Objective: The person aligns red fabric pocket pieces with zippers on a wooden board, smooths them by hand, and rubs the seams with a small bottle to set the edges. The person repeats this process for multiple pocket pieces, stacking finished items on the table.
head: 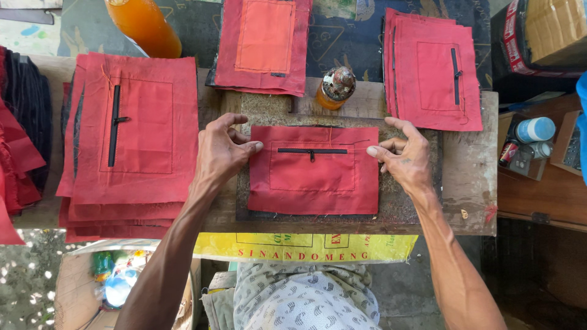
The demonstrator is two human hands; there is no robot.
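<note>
Red panel lying flat on the dark mat, black zip running sideways across the upper part, right between the two sets of fingertips. Left hand sitting at the panel's left edge, fingers curled loosely with the tips touching the cloth near the zip's end, pressing more than pinching. Right hand mirroring it at the right edge, index tip on the fabric by the other zip end, other fingers bent and partly spread, nothing actually clamped as far as visible. Looks like thin woven cloth, so light, floppy, prone to wrinkling and sliding on the mat if nudged; stiffest bit probably along the zip and stitched pocket outline. Best grab probably at the side edges or corners just under the fingertips, pinching flat instead of bunching. Stack of similar panels well left of the left fingers, another stack up past the right fingers, small bottle with grubby cap just beyond the panel's top edge, orange bottle further up left.
</note>
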